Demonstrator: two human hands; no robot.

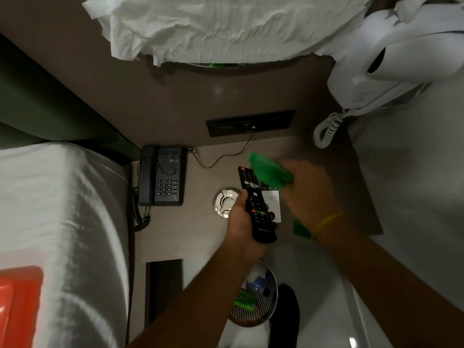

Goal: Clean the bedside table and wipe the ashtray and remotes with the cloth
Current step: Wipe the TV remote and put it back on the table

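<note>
My left hand (242, 222) grips a long black remote (256, 204) by its lower end and holds it above the bedside table (198, 237). The green cloth (270, 170) is bunched in my right hand (310, 194), which presses it against the remote's upper part; the hand is blurred. A white remote (273, 197) lies flat on the table under the black one, mostly hidden. The round metal ashtray (224, 202) sits on the table just left of my left hand.
A black desk phone (163, 175) stands at the table's back left, its thin cable running to a wall socket panel (251, 123). A bed with white sheets (57, 222) lies left. A wire waste bin (256, 297) stands on the floor below the table's front edge.
</note>
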